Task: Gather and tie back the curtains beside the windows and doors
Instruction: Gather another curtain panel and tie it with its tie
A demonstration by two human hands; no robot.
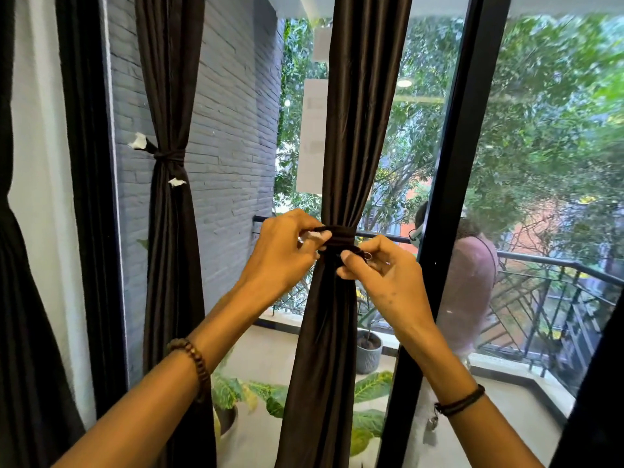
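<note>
Three dark curtains: centre curtain (358, 130); second curtain (169, 79) left of it; third curtain (20, 298) farther left, at edge. Two ties: centre tie (337, 236) round centre curtain, left tie (169, 155) left of it. Two hands at centre curtain: left hand (283, 251), right hand (385, 278). Two bracelets: bead bracelet (194, 361), cord bracelet (461, 401). Two pots below centre curtain: grey pot (368, 358) right, dark pot (226, 421) left.

Dark brown curtain (351, 130) at centre, its tie (339, 236) the same brown. Grey brick-patterned wall (229, 130) upper left. Black frame (449, 197). Brown beaded bracelet (194, 361), black cord band (461, 401). Green leaves (371, 386) veined yellow, lower centre.
</note>
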